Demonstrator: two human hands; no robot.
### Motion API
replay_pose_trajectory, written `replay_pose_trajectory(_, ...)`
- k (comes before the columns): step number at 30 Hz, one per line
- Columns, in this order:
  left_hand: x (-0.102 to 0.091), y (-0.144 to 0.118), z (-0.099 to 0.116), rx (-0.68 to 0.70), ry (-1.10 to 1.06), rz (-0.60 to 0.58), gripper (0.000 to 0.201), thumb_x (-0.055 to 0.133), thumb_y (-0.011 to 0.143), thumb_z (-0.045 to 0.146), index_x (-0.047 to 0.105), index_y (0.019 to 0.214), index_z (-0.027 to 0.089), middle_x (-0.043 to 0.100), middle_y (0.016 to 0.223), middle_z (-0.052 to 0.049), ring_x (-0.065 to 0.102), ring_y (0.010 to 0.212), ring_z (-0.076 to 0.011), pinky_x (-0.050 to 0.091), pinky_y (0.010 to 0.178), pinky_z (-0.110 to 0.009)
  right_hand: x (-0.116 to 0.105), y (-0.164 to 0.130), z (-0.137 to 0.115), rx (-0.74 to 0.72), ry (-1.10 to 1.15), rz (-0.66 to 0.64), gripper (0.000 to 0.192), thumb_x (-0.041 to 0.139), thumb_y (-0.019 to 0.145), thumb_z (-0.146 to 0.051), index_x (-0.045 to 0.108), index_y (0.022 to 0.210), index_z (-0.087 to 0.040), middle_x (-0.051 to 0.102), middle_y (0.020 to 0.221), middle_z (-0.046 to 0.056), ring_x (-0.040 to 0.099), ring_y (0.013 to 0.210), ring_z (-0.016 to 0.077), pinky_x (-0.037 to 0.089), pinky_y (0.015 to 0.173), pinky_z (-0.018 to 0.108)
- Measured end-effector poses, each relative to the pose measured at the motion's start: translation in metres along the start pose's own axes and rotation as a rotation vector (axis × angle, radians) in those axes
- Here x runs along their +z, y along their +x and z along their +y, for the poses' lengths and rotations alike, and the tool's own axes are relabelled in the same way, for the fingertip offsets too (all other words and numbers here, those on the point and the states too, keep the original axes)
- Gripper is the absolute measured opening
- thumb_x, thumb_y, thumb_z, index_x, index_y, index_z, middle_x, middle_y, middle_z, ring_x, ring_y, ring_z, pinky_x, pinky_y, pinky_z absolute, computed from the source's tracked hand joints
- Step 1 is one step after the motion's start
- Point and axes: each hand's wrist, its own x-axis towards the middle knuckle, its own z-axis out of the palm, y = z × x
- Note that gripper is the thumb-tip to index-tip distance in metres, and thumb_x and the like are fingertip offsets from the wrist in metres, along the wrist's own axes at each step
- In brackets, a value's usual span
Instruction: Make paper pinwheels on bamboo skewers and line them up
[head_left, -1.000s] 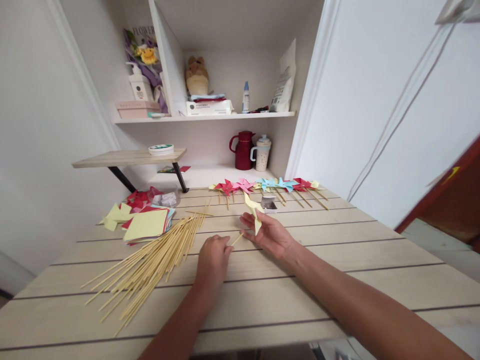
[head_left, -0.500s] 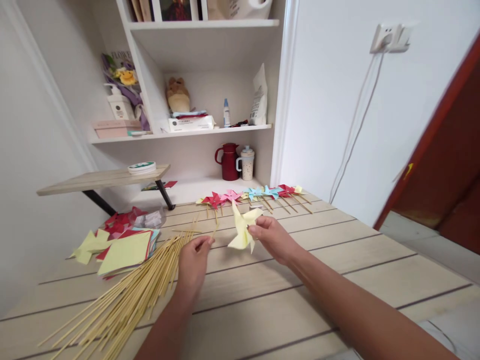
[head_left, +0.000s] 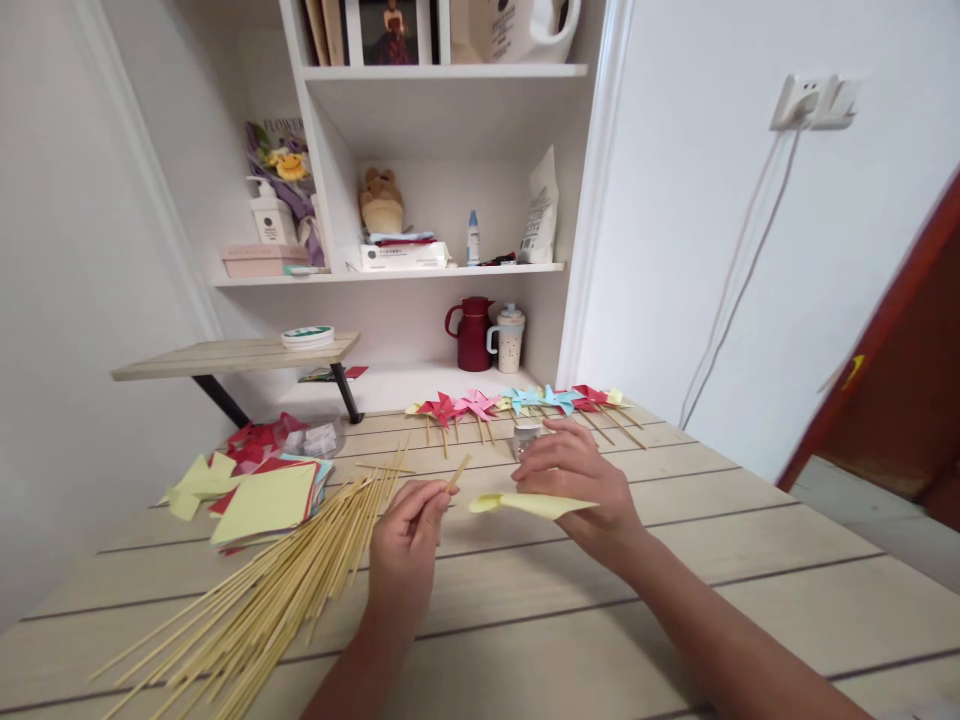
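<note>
Hands apart above the table (head_left: pixel 562 640), each one loaded.
Loose sticks (head_left: pixel 307 560) fan across near left; left hand (head_left: pixel 405 525) pinches a single stick (head_left: pixel 460 472), tip tilted up and away; right hand (head_left: pixel 589 485), fingers pointing left and away, holds a yellow pinwheel (head_left: pixel 525 504) edge-on between the two, partly blocking a small box (head_left: pixel 523 440); farther, pinwheels in a row (head_left: pixel 477 403), then a red jug (head_left: pixel 474 335).

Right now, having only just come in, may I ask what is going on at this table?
A person is handling pinwheel parts with bare hands. The left hand pinches a thin stick, while the right hand holds a pale yellow paper pinwheel, seen nearly edge-on. The stick and pinwheel are apart. To the left lie loose sticks and a stack of coloured paper; farther back, pinwheels on sticks lie in a row.
</note>
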Motion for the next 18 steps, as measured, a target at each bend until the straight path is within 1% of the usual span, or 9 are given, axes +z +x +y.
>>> replay_pose_trajectory(2, -0.003, -0.002, 0.0, 0.132, 0.099, -0.007, 0.023, 0.057, 0.087, 0.033, 0.076, 0.089, 0.021, 0.071, 0.09, -0.005, 0.063, 0.074, -0.0163, 0.05, 0.061, -0.025, 0.001, -0.002, 0.0, -0.026, -0.031, -0.006, 0.018, 0.061, 0.087, -0.016, 0.071, 0.092, -0.03, 0.075, 0.089, 0.002, 0.067, 0.089, 0.0213, 0.037, 0.104, 0.048)
replay_pose_trajectory(4, -0.002, -0.005, -0.001, 0.243, 0.179, -0.023, 0.022, 0.055, 0.089, 0.03, 0.076, 0.089, 0.022, 0.07, 0.087, -0.005, 0.065, 0.081, -0.0179, 0.052, 0.07, -0.026, 0.003, -0.003, -0.001, -0.051, -0.044, -0.015, 0.019, 0.061, 0.087, -0.016, 0.071, 0.094, -0.03, 0.075, 0.09, 0.001, 0.067, 0.089, 0.021, 0.037, 0.105, 0.048)
replay_pose_trajectory(6, 0.0, -0.009, -0.003, 0.323, 0.22, -0.02, 0.023, 0.054, 0.09, 0.027, 0.076, 0.09, 0.022, 0.069, 0.086, -0.004, 0.066, 0.08, -0.017, 0.052, 0.071, -0.026, 0.005, -0.004, -0.003, -0.07, -0.043, -0.025, 0.02, 0.061, 0.087, -0.015, 0.07, 0.095, -0.031, 0.075, 0.089, 0.001, 0.067, 0.087, 0.0206, 0.037, 0.105, 0.047)
replay_pose_trajectory(8, 0.003, -0.011, -0.004, 0.38, 0.233, 0.012, 0.022, 0.054, 0.091, 0.026, 0.076, 0.091, 0.023, 0.068, 0.085, -0.004, 0.066, 0.078, -0.016, 0.051, 0.07, -0.025, 0.006, -0.003, -0.005, -0.073, -0.034, -0.039, 0.021, 0.061, 0.086, -0.014, 0.07, 0.095, -0.031, 0.075, 0.089, 0.0, 0.067, 0.087, 0.0205, 0.038, 0.104, 0.047)
replay_pose_trajectory(10, 0.005, -0.013, -0.005, 0.412, 0.248, 0.034, 0.021, 0.054, 0.091, 0.025, 0.075, 0.092, 0.023, 0.068, 0.085, -0.004, 0.066, 0.079, -0.0158, 0.052, 0.071, -0.024, 0.006, -0.002, -0.008, -0.071, -0.025, -0.05, 0.021, 0.06, 0.086, -0.013, 0.07, 0.094, -0.03, 0.075, 0.089, 0.0, 0.067, 0.087, 0.0202, 0.038, 0.104, 0.047)
replay_pose_trajectory(13, 0.006, -0.016, -0.003, 0.409, 0.295, 0.057, 0.02, 0.055, 0.092, 0.024, 0.074, 0.094, 0.023, 0.068, 0.086, -0.004, 0.066, 0.08, -0.0159, 0.052, 0.073, -0.025, 0.006, -0.001, -0.011, -0.084, -0.012, -0.053, 0.02, 0.06, 0.086, -0.012, 0.069, 0.093, -0.028, 0.075, 0.089, 0.001, 0.067, 0.087, 0.0194, 0.038, 0.104, 0.047)
replay_pose_trajectory(18, 0.003, -0.018, 0.001, 0.441, 0.352, 0.126, 0.02, 0.054, 0.092, 0.022, 0.073, 0.095, 0.023, 0.069, 0.087, -0.004, 0.067, 0.082, -0.0159, 0.053, 0.074, -0.026, 0.007, -0.002, -0.01, -0.07, -0.017, -0.025, 0.018, 0.063, 0.085, -0.013, 0.069, 0.093, -0.028, 0.075, 0.088, 0.0, 0.066, 0.088, 0.0199, 0.038, 0.103, 0.047)
